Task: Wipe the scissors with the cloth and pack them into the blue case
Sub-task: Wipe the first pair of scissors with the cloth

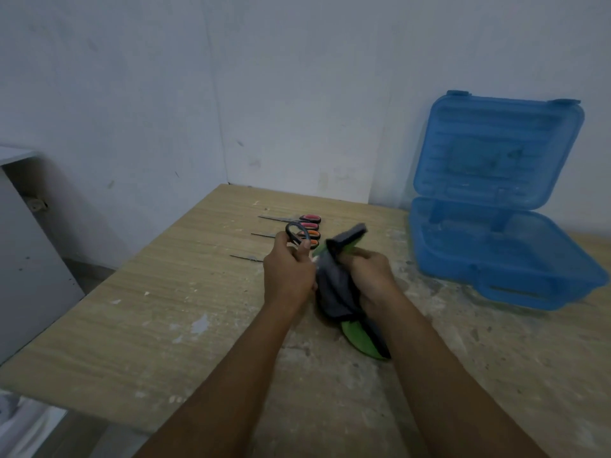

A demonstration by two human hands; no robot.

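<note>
My left hand [289, 276] grips a pair of black-handled scissors [295, 235] by the handles; their blades are hidden inside the cloth. My right hand [368, 276] is closed around a grey and green cloth [334, 289], which is bunched over the blades. Behind my hands, three more scissors lie in a row on the table: a pink-handled pair [309, 219], an orange-handled pair [310, 233], and a third pair whose blade [246, 257] sticks out left of my left hand. The blue case [496, 252] stands open at the right, lid up against the wall.
The wooden table [165, 309] is scuffed with white patches and ends at a front-left edge. A grey cabinet [29, 259] stands to the left of the table. A white wall runs close behind the table and case.
</note>
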